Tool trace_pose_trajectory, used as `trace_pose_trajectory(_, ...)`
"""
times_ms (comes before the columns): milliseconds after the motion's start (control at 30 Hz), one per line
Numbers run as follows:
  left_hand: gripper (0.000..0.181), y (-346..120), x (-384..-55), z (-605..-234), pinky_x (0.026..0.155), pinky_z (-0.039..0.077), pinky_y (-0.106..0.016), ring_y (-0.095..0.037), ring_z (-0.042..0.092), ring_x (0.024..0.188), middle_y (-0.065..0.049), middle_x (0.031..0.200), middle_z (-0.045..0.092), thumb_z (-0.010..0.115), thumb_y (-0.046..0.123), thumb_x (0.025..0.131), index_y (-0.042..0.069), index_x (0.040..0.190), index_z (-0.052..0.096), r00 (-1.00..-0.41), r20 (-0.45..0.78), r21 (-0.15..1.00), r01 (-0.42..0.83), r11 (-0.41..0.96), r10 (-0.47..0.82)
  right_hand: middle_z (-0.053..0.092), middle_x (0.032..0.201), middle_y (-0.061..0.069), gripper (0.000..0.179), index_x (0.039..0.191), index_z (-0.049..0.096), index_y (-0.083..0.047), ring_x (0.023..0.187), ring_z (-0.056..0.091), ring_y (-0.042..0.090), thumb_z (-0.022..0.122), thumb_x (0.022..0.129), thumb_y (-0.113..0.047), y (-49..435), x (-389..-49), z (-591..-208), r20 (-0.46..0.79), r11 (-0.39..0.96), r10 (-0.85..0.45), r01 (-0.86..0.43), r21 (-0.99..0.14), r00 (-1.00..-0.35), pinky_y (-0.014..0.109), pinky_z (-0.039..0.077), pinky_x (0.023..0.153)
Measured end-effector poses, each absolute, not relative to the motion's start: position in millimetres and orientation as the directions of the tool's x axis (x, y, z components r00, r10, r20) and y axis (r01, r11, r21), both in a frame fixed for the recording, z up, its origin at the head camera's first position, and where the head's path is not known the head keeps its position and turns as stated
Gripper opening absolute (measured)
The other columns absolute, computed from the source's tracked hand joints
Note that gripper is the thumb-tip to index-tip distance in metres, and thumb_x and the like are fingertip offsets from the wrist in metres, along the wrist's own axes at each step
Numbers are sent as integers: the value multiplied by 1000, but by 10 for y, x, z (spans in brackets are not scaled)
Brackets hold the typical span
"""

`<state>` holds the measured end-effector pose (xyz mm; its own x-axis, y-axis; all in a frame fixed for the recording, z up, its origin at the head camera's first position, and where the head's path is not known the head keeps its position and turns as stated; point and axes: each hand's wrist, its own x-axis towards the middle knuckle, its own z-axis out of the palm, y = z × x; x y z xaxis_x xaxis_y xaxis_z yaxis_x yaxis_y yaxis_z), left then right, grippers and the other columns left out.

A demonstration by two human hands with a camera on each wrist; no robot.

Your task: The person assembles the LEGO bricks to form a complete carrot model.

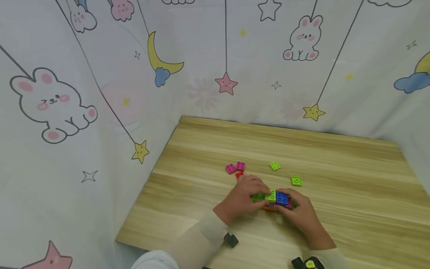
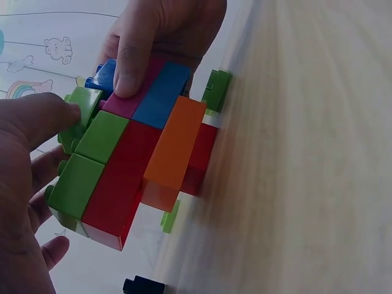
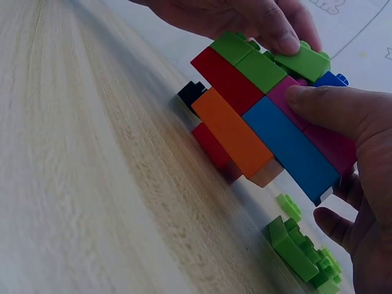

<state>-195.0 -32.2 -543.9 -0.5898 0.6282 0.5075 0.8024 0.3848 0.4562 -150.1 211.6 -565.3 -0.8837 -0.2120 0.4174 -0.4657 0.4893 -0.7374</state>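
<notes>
Remotely, through the head camera, I observe a stepped structure of glossy, coloured plastic building bricks (image 1: 282, 198) between four and five o'clock from the view's centre, grasped by both hands above a wood-grain tabletop (image 1: 188, 157); whether it touches the surface I cannot tell. At its nine o'clock, the left hand (image 1: 243, 196) pinches a lime-green plastic brick (image 2: 82, 110) on the upper tier. Near four o'clock, the right hand (image 1: 302, 213) grips the opposite end, its thumb pressed on magenta plastic (image 3: 334, 147). My wrist views show red, light-blue and orange bricks (image 3: 233, 125) in lower tiers. Around the structure lie two magenta square bricks (image 1: 240, 166) and a red brick (image 1: 239, 175) at ten o'clock, a lime-green square piece (image 1: 274, 165) at twelve, and another (image 1: 296, 181) at two.
</notes>
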Motion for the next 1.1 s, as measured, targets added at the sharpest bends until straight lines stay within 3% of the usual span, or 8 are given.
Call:
trace_pose_trajectory(233, 17, -313, -1949, -5389, 101, 39, -34, -5, 56, 118, 13, 115, 71, 82, 30, 90, 25, 107, 81, -557, 519, 367, 831, 419, 649, 74, 116, -1, 54, 120, 73, -19, 107, 65, 4, 94, 73, -5, 2122, -1527, -5655, 404, 516, -203, -448, -730, -892, 10, 45, 89)
trace_pose_trajectory(667, 18, -282, -1922, -5295, 99, 39, -26, -2, 58, 117, 14, 117, 70, 82, 30, 90, 24, 107, 80, -639, 410, 441, 764, 472, 651, 75, 116, 3, 52, 121, 73, -17, 108, 65, 5, 93, 74, -7, 2104, -1552, -5628, 396, 509, -200, -440, -739, -896, 10, 46, 89)
trace_pose_trajectory(867, 18, -278, -1928, -5356, 105, 41, -29, -6, 57, 117, 11, 115, 71, 83, 26, 89, 22, 106, 80, -625, 428, 461, 773, 437, 653, 74, 118, 0, 51, 122, 73, -19, 109, 66, 5, 93, 76, -9, 2116, -1535, -5676, 371, 519, -192, -415, -747, -909, 12, 48, 88)
trace_pose_trajectory(1000, 25, -331, -1957, -5467, 111, 40, -32, -9, 54, 123, 7, 123, 69, 79, 25, 93, 20, 117, 77, -610, 478, 524, 776, 352, 632, 74, 118, -2, 51, 122, 73, -20, 108, 66, 6, 93, 76, -12, 2116, -1513, -5706, 367, 528, -190, -410, -743, -910, 13, 48, 88)
trace_pose_trajectory(1100, 34, -461, -2018, -5501, 114, 39, -39, -14, 52, 131, 5, 133, 66, 75, 21, 96, 20, 130, 71, -688, 506, 628, 707, 324, 521, 75, 118, -3, 50, 122, 73, -22, 107, 67, 7, 94, 76, -17, 2109, -1501, -5715, 353, 529, -186, -396, -750, -917, 15, 49, 88)
